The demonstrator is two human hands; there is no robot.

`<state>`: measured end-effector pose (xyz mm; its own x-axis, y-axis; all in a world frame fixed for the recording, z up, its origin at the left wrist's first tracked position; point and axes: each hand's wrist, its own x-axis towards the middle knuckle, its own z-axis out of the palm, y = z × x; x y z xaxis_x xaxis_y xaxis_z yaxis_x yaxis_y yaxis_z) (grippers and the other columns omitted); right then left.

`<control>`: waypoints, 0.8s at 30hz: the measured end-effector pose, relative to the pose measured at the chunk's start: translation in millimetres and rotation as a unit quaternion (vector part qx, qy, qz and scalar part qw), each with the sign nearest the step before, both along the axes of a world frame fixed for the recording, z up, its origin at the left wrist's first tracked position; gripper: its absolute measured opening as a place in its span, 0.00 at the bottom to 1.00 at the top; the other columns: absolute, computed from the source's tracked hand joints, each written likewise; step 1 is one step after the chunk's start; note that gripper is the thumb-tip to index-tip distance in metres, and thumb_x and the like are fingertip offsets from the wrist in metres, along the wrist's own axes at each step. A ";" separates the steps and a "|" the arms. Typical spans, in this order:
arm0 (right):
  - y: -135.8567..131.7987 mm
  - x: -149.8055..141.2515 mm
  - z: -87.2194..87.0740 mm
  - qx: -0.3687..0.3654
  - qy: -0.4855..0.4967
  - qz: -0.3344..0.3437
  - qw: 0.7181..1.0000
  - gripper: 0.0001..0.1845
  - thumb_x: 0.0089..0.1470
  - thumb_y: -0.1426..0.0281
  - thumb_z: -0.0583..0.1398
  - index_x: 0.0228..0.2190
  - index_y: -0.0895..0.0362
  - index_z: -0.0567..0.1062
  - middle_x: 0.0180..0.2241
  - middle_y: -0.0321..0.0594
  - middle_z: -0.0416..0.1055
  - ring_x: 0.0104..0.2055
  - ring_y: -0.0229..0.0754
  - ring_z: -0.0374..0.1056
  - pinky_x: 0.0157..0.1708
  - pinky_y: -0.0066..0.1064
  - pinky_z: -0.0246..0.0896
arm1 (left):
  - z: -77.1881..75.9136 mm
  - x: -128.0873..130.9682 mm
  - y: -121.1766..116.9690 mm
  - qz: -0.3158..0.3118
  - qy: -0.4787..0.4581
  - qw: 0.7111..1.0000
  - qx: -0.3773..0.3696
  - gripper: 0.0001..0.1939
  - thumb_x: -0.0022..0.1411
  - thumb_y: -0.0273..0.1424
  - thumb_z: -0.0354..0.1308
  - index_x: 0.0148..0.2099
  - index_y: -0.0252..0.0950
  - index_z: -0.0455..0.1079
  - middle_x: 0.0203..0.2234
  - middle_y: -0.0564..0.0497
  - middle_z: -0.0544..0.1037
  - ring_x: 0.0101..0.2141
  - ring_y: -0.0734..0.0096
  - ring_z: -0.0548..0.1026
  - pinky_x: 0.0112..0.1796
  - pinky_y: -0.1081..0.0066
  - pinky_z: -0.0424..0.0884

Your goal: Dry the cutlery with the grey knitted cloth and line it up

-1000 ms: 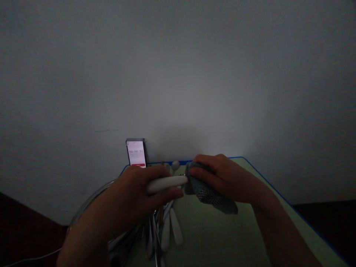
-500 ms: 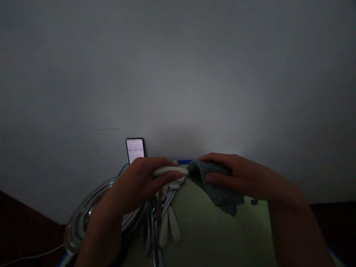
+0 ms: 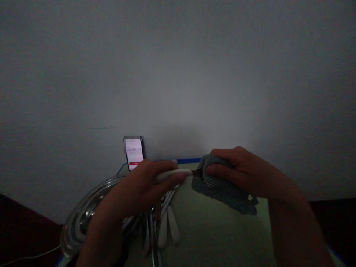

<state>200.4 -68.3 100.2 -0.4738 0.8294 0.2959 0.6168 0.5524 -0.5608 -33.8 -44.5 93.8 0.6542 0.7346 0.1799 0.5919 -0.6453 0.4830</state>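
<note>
My left hand (image 3: 147, 185) is closed around the white handle of a utensil (image 3: 174, 173), held level above the table. A short piece of its metal neck shows to the right of the handle; its far end is hidden in a grey-green cloth (image 3: 222, 193) with a checked patch. My right hand (image 3: 239, 167) grips that cloth, folded over the utensil's end, thumb on the near side. Beneath my left hand lies a pile of cutlery (image 3: 152, 237), metal pieces and white-handled ones (image 3: 174, 226), partly covered by my arm.
A shiny metal basin (image 3: 80, 211) stands at the left, partly behind my left forearm. Against the wall (image 3: 178, 74) leans a lit phone (image 3: 135, 152) showing a timer. The green tabletop (image 3: 217, 237) has a blue edge (image 3: 189, 161). A white cable (image 3: 30, 256) runs at lower left.
My right hand and the cloth have shifted right, drawing away from my left hand and baring the utensil's metal neck. The cloth has been refolded around its end.
</note>
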 end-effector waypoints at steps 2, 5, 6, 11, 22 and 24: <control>2.1 0.0 -1.4 -0.008 -0.006 -0.004 1.000 0.14 0.57 0.60 0.54 0.27 0.56 0.70 0.21 0.30 0.65 0.22 0.30 0.58 0.20 0.22 0.51 | -0.1 -0.3 -1.3 0.007 0.003 1.000 0.019 0.18 0.65 0.42 0.47 0.31 0.35 0.69 0.19 0.57 0.68 0.21 0.78 0.67 0.24 0.77 0.59; 3.6 -0.2 -3.0 -0.023 -0.005 -0.002 1.000 0.13 0.55 0.61 0.56 0.26 0.57 0.71 0.21 0.29 0.65 0.22 0.30 0.58 0.21 0.22 0.51 | 0.4 -0.4 -3.7 0.008 0.008 0.999 0.035 0.18 0.65 0.41 0.47 0.30 0.35 0.69 0.19 0.57 0.69 0.22 0.78 0.68 0.25 0.77 0.59; 3.7 -0.4 -3.3 -0.025 -0.004 0.000 1.000 0.12 0.55 0.62 0.57 0.26 0.57 0.71 0.21 0.29 0.65 0.22 0.30 0.57 0.21 0.22 0.50 | 0.6 -0.4 -4.3 0.005 0.009 0.999 0.037 0.18 0.65 0.41 0.47 0.30 0.35 0.69 0.20 0.57 0.69 0.22 0.77 0.68 0.25 0.77 0.59; 3.9 -3.8 -4.5 -0.045 -0.013 0.007 0.999 0.13 0.54 0.59 0.57 0.27 0.57 0.70 0.21 0.30 0.65 0.22 0.31 0.58 0.21 0.23 0.50 | 1.6 -0.5 -4.2 0.005 0.021 1.000 0.022 0.19 0.65 0.41 0.47 0.29 0.35 0.69 0.19 0.57 0.68 0.22 0.77 0.69 0.25 0.77 0.59; 13.8 13.4 -19.5 0.027 0.080 -0.117 0.990 0.21 0.59 0.54 0.48 0.27 0.57 0.68 0.23 0.34 0.66 0.24 0.34 0.61 0.23 0.26 0.55 | -7.3 -16.3 3.6 0.024 0.070 0.996 -0.046 0.22 0.65 0.45 0.44 0.34 0.37 0.72 0.24 0.55 0.73 0.25 0.73 0.70 0.27 0.75 0.61; 11.8 11.4 -20.1 0.040 0.107 -0.130 0.985 0.21 0.59 0.54 0.47 0.28 0.56 0.68 0.24 0.34 0.67 0.24 0.34 0.61 0.23 0.26 0.55 | -7.2 -16.8 3.1 0.026 0.073 0.996 -0.050 0.21 0.65 0.46 0.44 0.35 0.37 0.72 0.24 0.56 0.73 0.26 0.73 0.70 0.27 0.75 0.61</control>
